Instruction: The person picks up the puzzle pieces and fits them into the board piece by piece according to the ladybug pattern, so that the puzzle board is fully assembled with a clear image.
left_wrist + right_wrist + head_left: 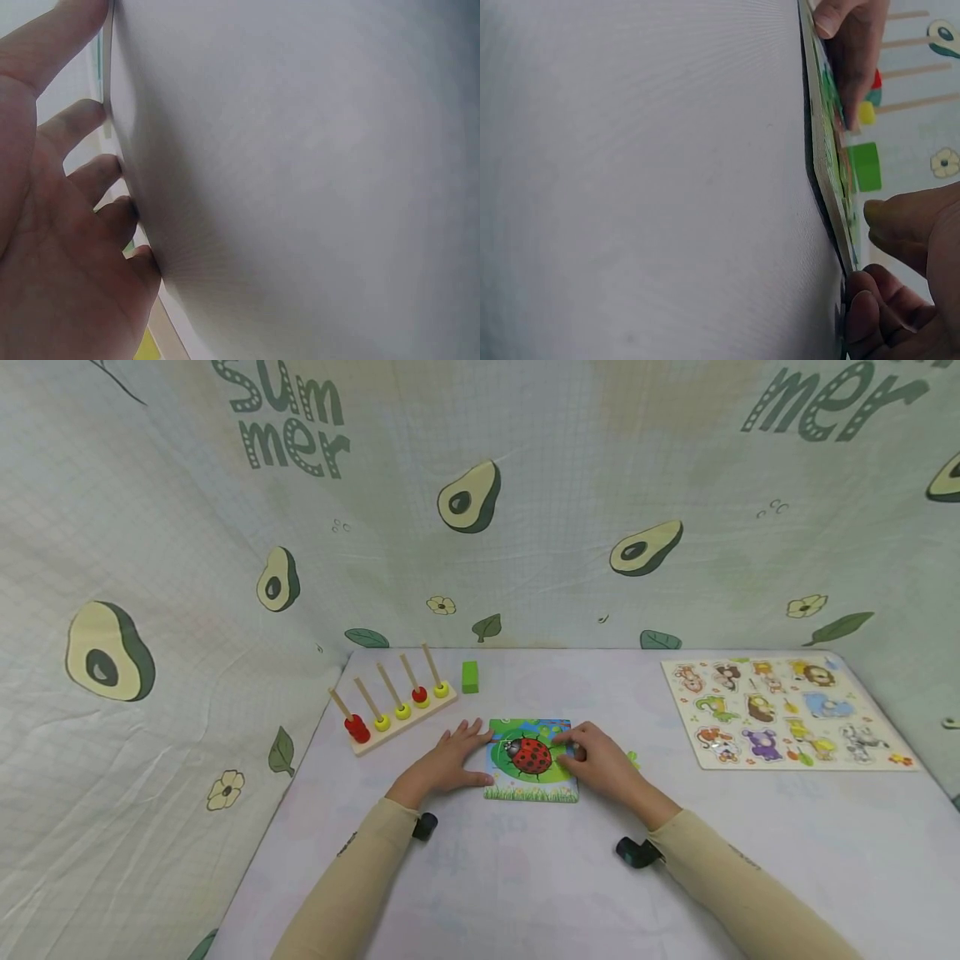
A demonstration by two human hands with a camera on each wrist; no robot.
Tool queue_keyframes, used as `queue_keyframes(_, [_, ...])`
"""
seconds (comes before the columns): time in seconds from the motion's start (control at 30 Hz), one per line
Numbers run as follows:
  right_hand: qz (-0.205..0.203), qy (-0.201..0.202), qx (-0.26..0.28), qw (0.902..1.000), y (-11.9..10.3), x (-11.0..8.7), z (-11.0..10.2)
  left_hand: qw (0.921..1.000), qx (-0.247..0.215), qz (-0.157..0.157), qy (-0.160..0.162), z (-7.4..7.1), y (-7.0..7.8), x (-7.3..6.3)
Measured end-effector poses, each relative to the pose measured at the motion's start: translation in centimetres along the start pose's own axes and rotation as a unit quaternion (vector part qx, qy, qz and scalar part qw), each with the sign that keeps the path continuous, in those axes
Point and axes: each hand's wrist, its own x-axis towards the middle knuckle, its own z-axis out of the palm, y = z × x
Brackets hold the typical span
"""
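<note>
A square wooden ladybug puzzle (531, 781) lies flat on the table between both hands. My left hand (452, 760) rests at its left side, thumb and fingers spread apart. In the left wrist view the fingertips of the left hand (67, 195) come down along the table surface. On the opposite side my right hand (603, 764) reaches over the puzzle's edge, with the index finger and thumb apart on the picture. The right wrist view shows the right hand (907, 270) beside the puzzle edge (825, 165), other fingers bent low near the table. A small green piece (633, 759) peeks out beyond the right hand.
Behind the left hand stands a wooden peg stacker (405, 722) with red and yellow beads. A green block (470, 677) is near it. An animal puzzle board (787, 714) lies at the back right. A patterned cloth (555, 585) hangs behind the table.
</note>
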Motion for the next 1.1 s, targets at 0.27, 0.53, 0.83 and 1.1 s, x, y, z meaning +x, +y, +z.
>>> queue_keyframes(0.27, [-0.007, -0.034, -0.029, 0.9990, -0.25, -0.18, -0.09, 1.0000, 0.001, -0.001, 0.000, 0.07, 0.08, -0.02])
queue_keyframes(0.53, [-0.047, -0.041, -0.081, 0.9948, -0.43, -0.22, 0.25, 1.0000, -0.001, -0.001, -0.001, 0.09, 0.08, 0.04])
queue_keyframes(0.83, [-0.073, -0.037, -0.084, 0.9930, -0.58, -0.09, 0.00, 1.0000, 0.004, -0.001, 0.000, 0.09, -0.07, 0.11])
queue_keyframes(1.1, [-0.086, -0.034, -0.089, 0.9917, -0.64, -0.27, -0.06, 1.0000, 0.006, -0.003, -0.002, 0.04, -0.04, 0.08])
